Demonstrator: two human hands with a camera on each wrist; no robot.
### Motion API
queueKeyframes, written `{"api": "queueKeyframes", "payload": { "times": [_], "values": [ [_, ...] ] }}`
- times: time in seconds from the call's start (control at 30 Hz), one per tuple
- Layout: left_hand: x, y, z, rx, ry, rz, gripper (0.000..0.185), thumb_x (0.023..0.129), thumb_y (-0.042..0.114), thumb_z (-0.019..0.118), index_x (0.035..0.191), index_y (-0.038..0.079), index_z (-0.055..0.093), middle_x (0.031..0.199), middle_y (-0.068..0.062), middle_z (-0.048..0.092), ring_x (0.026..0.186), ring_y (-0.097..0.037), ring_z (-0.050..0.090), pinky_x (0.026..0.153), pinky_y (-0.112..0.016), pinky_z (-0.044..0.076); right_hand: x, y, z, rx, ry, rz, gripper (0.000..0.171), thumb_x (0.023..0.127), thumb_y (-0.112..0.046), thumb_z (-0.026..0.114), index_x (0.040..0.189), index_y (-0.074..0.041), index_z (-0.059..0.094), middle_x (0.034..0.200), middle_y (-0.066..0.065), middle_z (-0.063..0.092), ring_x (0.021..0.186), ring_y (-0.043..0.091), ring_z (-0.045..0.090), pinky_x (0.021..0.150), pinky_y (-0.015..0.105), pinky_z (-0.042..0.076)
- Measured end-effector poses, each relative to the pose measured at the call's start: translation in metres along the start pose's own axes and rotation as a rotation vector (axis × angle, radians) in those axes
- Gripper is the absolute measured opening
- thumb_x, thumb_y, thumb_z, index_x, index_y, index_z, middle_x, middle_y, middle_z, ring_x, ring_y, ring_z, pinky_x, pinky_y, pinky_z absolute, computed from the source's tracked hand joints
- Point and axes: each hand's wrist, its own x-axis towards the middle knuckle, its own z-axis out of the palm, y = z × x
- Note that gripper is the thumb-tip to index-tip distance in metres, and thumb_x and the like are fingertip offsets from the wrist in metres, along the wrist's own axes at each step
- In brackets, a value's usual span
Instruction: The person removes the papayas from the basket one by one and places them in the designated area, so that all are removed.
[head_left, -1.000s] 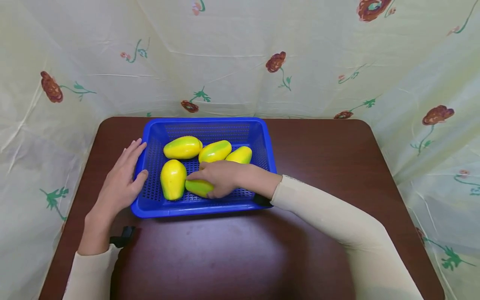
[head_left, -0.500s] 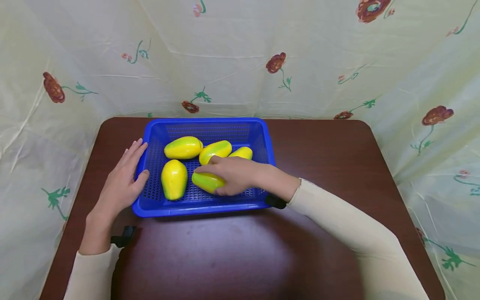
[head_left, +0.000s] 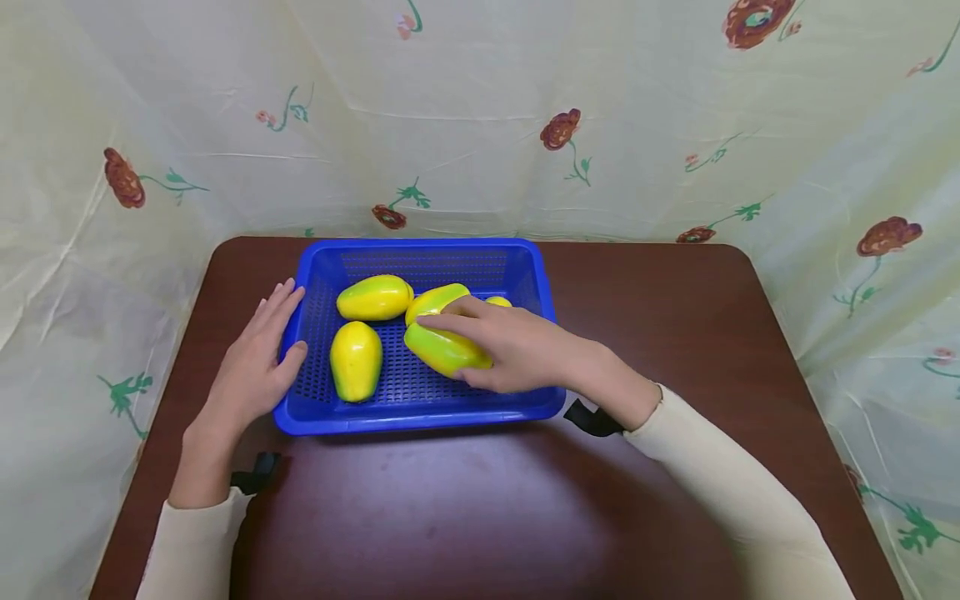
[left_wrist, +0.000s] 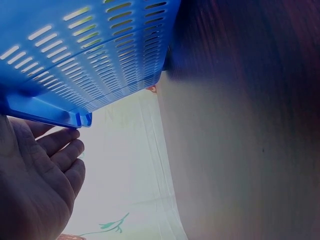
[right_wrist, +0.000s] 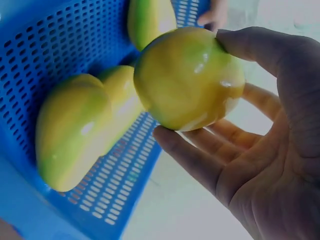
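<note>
A blue plastic basket point(head_left: 420, 420) with slotted walls stands on the table. My right hand point(head_left: 528, 350) grips a yellow-green mango point(head_left: 444, 350) over its right half. In the right wrist view, thumb and fingertips pinch the sides of this mango point(right_wrist: 187, 80), which appears raised off the basket floor. Other mangoes lie inside: one at the back left point(head_left: 375, 297), an upright-looking one at the front left point(head_left: 356, 362), one behind the held mango point(head_left: 437, 300), and another mostly covered by my hand point(head_left: 498, 301). Fingers straight, my left hand point(head_left: 258, 358) touches the basket's left rim.
The dark brown table point(head_left: 652, 308) extends to the right and in front of the basket. A pale flowered curtain point(head_left: 480, 150) hangs behind the table and along its sides.
My right hand has moved right and up with the mango from near the front-left mango, and now hides more of the rightmost one. My left hand stays at the rim.
</note>
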Motion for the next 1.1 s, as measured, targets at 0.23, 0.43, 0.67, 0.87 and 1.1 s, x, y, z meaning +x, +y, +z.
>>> {"api": "queueKeyframes", "payload": {
  "times": [0.23,0.43,0.67,0.87,1.1],
  "values": [
    [-0.001,0.001,0.000,0.000,0.000,-0.014,0.075,0.099,0.020,0.056,0.169,0.014,0.029,0.177,-0.013,0.024,0.165,-0.041,0.021,0.135,-0.060,0.014,-0.016,0.012,0.003,0.125,0.157,0.010,0.075,0.095,-0.032,0.077,0.162,-0.028,0.044,0.148,0.003,0.058,0.129,0.019,0.059,0.102,0.035,0.059],
    [-0.001,0.000,0.002,-0.022,-0.004,-0.010,0.075,0.100,0.019,0.056,0.169,0.015,0.028,0.177,-0.013,0.025,0.165,-0.040,0.020,0.135,-0.061,0.014,-0.030,0.020,0.004,0.204,0.322,0.047,0.077,0.094,-0.032,0.079,0.162,-0.027,0.043,0.150,0.001,0.057,0.129,0.015,0.057,0.100,0.035,0.059],
    [-0.001,-0.001,0.002,-0.016,0.004,0.002,0.075,0.099,0.019,0.057,0.168,0.013,0.030,0.177,-0.014,0.025,0.165,-0.039,0.021,0.136,-0.057,0.014,-0.043,0.027,0.006,0.250,0.476,0.092,0.078,0.092,-0.029,0.081,0.161,-0.025,0.045,0.149,0.002,0.058,0.127,0.017,0.059,0.098,0.040,0.062],
    [-0.001,-0.002,0.001,-0.025,0.007,0.001,0.074,0.099,0.019,0.056,0.169,0.014,0.029,0.177,-0.013,0.025,0.165,-0.038,0.021,0.137,-0.055,0.013,-0.053,0.038,0.008,0.284,0.569,0.172,0.079,0.091,-0.025,0.082,0.161,-0.026,0.045,0.147,0.004,0.058,0.121,0.018,0.062,0.093,0.040,0.065],
    [-0.001,-0.002,0.002,-0.041,0.001,-0.009,0.074,0.100,0.019,0.055,0.169,0.014,0.029,0.177,-0.012,0.025,0.165,-0.039,0.021,0.136,-0.059,0.014,-0.065,0.050,0.011,0.298,0.643,0.227,0.080,0.091,-0.022,0.083,0.161,-0.028,0.044,0.142,0.007,0.058,0.114,0.017,0.066,0.090,0.028,0.065]
  ]
}}
